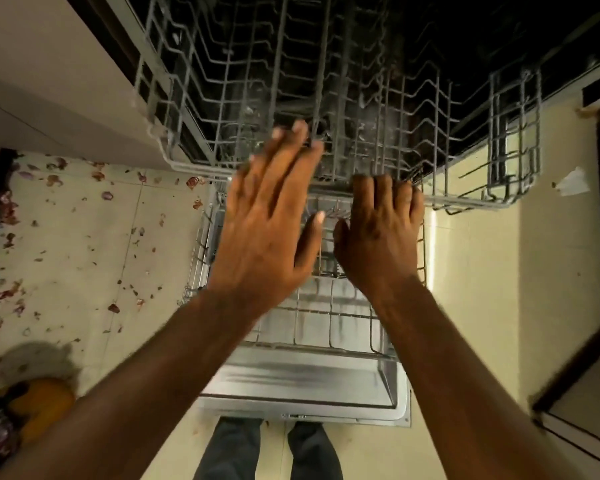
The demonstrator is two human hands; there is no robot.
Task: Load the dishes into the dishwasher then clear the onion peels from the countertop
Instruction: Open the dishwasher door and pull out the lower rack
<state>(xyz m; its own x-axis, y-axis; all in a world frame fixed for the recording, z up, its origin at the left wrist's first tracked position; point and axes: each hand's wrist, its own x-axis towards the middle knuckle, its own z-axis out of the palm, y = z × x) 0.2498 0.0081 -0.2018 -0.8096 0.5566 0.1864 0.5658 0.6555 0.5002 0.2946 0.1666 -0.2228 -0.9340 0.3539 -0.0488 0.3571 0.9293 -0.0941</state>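
Kitchen floor (84, 237) strewn with onion peels (107, 195). Upper rack (326, 98) front rail runs left-right. Right hand (381, 230) fingers curled over rail; left hand (274, 216) flat, released, fingertips at rail.

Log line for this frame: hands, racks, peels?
left hand: flat, fingers straight over upper rack front | right hand: grip on rack's front rail | lower rack: out, no dishes seen | onion peels: scattered, uncleared

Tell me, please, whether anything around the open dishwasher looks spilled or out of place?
Yes: onion peels lie scattered in reddish scraps over the pale floor left of the dishwasher door, not on any countertop. The upper rack is pulled out and looks empty.
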